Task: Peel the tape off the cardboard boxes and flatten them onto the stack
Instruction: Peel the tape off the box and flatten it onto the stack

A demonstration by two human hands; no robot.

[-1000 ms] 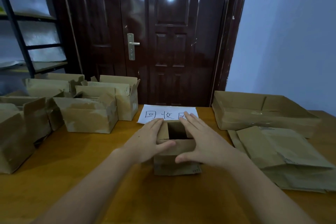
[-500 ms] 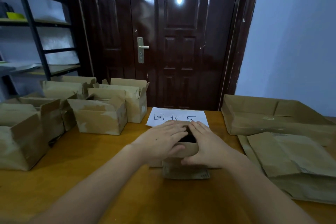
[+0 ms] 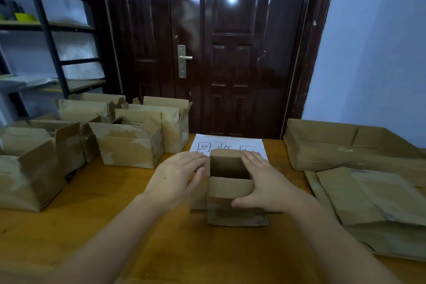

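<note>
wooden counter point(image 3: 69, 226) before a dark door point(image 3: 230, 53) carries a small open-topped cardboard box point(image 3: 230, 188), worn and brown. left hand point(image 3: 177, 180) lies flat, fingers straight, against its left side; right hand point(image 3: 268, 185) cups its right side, thumb on the front. behind it lies a white paper sign point(image 3: 230, 144); left of it, open boxes point(image 3: 129, 145); right of it, flattened cardboard stack point(image 3: 368, 203).

A dark brown panelled door point(image 3: 221, 53) fills the middle of the far wall, its glossy face catching a bright round reflection (a lamp, by the look of it) above a silver lever handle point(image 3: 183, 60). To its right runs a plain pale blue wall point(image 3: 373, 48). At the left stands a black metal shelving rack point(image 3: 49, 37) with wooden boards. A wooden table point(image 3: 110, 221) spans the foreground, orange-brown in dim light.
</note>
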